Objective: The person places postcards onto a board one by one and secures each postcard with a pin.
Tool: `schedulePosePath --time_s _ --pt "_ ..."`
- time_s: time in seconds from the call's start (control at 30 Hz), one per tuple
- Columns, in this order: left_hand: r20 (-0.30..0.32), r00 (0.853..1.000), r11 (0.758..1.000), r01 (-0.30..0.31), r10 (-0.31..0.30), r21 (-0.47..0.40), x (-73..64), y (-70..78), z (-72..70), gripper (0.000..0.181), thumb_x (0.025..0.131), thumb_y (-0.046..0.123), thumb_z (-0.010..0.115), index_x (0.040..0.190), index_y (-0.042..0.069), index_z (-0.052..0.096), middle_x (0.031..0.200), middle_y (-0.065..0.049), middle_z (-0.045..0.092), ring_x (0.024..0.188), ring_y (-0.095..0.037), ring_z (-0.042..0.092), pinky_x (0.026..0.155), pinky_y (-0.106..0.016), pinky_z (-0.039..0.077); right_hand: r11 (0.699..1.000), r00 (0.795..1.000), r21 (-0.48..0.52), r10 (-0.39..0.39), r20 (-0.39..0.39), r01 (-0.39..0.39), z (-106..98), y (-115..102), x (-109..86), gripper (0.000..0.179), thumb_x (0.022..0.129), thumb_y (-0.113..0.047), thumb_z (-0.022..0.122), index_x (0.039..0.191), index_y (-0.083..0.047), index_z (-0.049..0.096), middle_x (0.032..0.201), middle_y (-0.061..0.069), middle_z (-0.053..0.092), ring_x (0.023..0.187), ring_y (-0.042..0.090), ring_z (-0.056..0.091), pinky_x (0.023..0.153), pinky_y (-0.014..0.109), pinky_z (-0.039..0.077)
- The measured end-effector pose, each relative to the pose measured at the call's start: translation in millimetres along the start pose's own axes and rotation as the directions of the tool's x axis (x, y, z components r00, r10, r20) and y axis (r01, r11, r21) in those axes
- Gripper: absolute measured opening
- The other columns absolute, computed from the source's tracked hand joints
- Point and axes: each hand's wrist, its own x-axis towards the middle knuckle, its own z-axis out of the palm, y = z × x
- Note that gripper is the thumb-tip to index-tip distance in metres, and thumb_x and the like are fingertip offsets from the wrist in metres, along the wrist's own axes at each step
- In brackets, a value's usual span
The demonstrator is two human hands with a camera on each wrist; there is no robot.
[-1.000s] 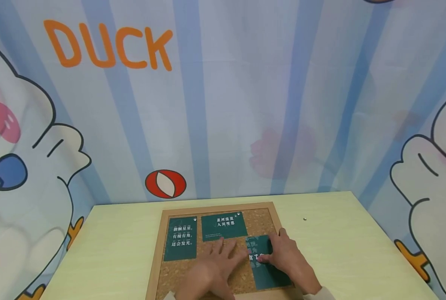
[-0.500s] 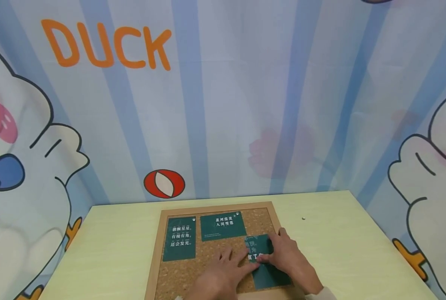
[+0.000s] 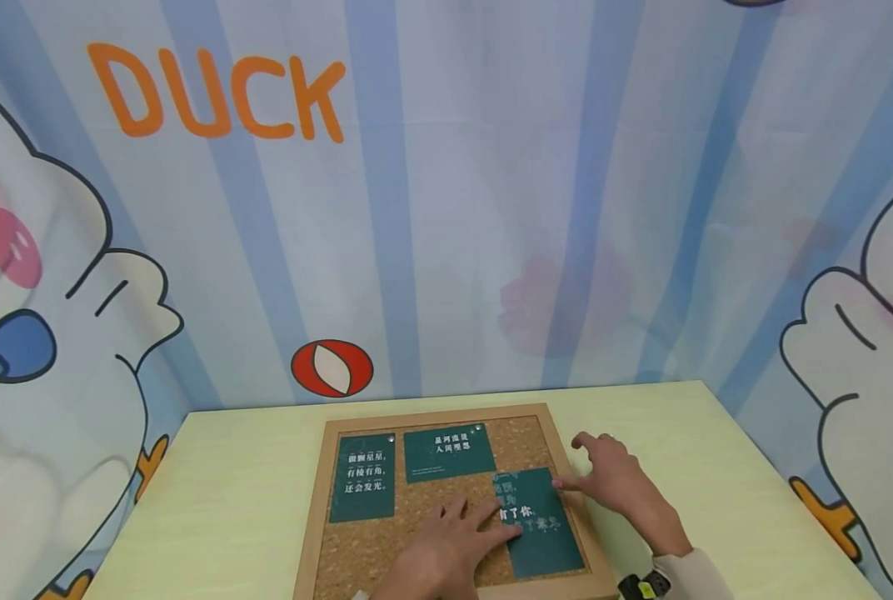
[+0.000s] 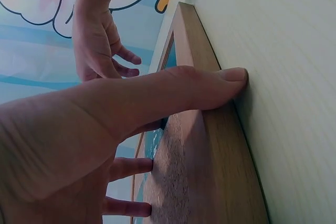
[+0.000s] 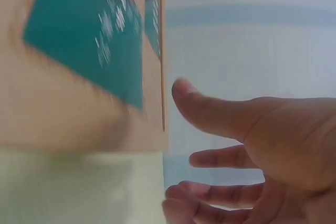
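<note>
My left hand [image 3: 446, 546] is spread over the cork board [image 3: 356, 557]. Its fingertips press the left edge of a dark green card [image 3: 544, 542] with white writing. In the left wrist view, the thumb [image 4: 210, 85] of that hand lies across the wooden frame. Beyond the board's right side hovers my right hand [image 3: 622, 479], fingers loosely bent and holding nothing, thumb close to the card's right edge. Two more green cards, an upright one [image 3: 361, 500] and a sideways one [image 3: 446, 468], lie at the board's far side. Each has a small pin at its top right corner.
A wooden frame [image 3: 431, 415] borders the board, which lies on a pale yellow table [image 3: 214, 517]. Behind the table hangs a striped blue curtain [image 3: 461, 208] with cartoon ducks. A watch [image 3: 645, 586] sits on the right wrist.
My right hand has left the card and moved right, past the frame. My left hand has come nearer, its fingers now on the card. The tiny shiny object on the table is now obscured.
</note>
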Motion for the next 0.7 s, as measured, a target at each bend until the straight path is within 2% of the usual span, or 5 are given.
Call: schedulePosePath --time_s 0.17,0.37,0.53,0.7 --pt "0.007 1.0 0.999 -0.024 0.024 -0.022 1.9 -2.0 2.0 0.096 0.076 0.071 0.081 0.157 0.052 0.035 0.168 0.012 0.026 0.151 -0.033 0.03 0.115 -0.06 0.031 0.999 0.998 -0.016 -0.039 -0.046 0.039 -14 28 6.4 0.049 0.091 -0.022 0.082 0.125 0.006 0.061 0.106 0.024 0.063 0.092 0.038 0.063 0.073 0.053 0.053" --pt "0.017 0.999 0.999 -0.033 0.033 -0.023 1.8 -1.7 2.0 0.096 0.076 0.071 0.08 0.158 0.052 0.033 0.169 0.012 0.025 0.152 -0.032 0.029 0.115 -0.06 0.03 0.998 0.996 -0.057 -0.037 -0.079 0.033 -20 58 19.8 0.036 0.095 -0.01 0.075 0.121 0.011 0.06 0.1 0.024 0.064 0.087 0.037 0.063 0.07 0.054 0.052" --pt "0.023 1.0 1.0 -0.021 0.022 -0.016 1.6 -1.6 1.0 0.098 0.076 0.069 0.082 0.158 0.051 0.033 0.169 0.01 0.025 0.152 -0.033 0.028 0.116 -0.058 0.03 0.999 0.994 -0.05 -0.018 -0.105 0.013 -16 76 34.3 0.025 0.097 -0.004 0.07 0.115 0.012 0.062 0.096 0.024 0.065 0.084 0.036 0.064 0.069 0.053 0.053" --pt "0.021 1.0 1.0 -0.015 0.015 -0.027 1.9 -1.7 -0.5 0.096 0.077 0.068 0.082 0.158 0.051 0.034 0.169 0.011 0.025 0.153 -0.033 0.028 0.116 -0.059 0.031 1.0 0.993 -0.001 -0.001 -0.119 0.0 -5 87 46.4 0.01 0.096 -0.001 0.068 0.102 0.007 0.066 0.087 0.017 0.067 0.071 0.026 0.061 0.063 0.044 0.05"
